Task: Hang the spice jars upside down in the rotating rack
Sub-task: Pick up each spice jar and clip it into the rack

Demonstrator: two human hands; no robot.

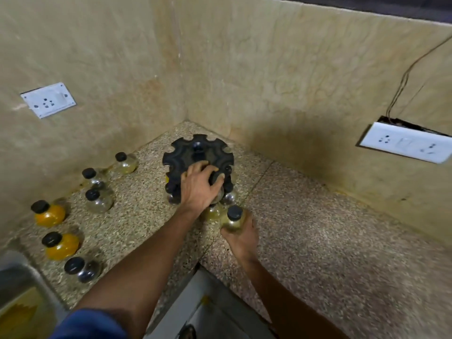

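Observation:
The black rotating rack [195, 152] stands in the counter's corner, its slotted top disc facing me. My left hand [199, 185] grips the rack's near edge, fingers curled over the disc. A few glass jars [229, 198] hang under the rack's near side, partly hidden by that hand. My right hand [242, 237] holds a pale-filled spice jar [233, 217] upright, black cap up, just in front of the rack. Several loose jars stand on the counter at left, among them two with orange powder [50, 215], a clear one [98, 201] and a dark one [82, 269].
The speckled stone counter [318, 228] is walled on two sides. A steel sink [17, 277] lies at the lower left. White sockets sit on the left wall [48, 99] and right wall [403, 145], the right one with a loose wire above.

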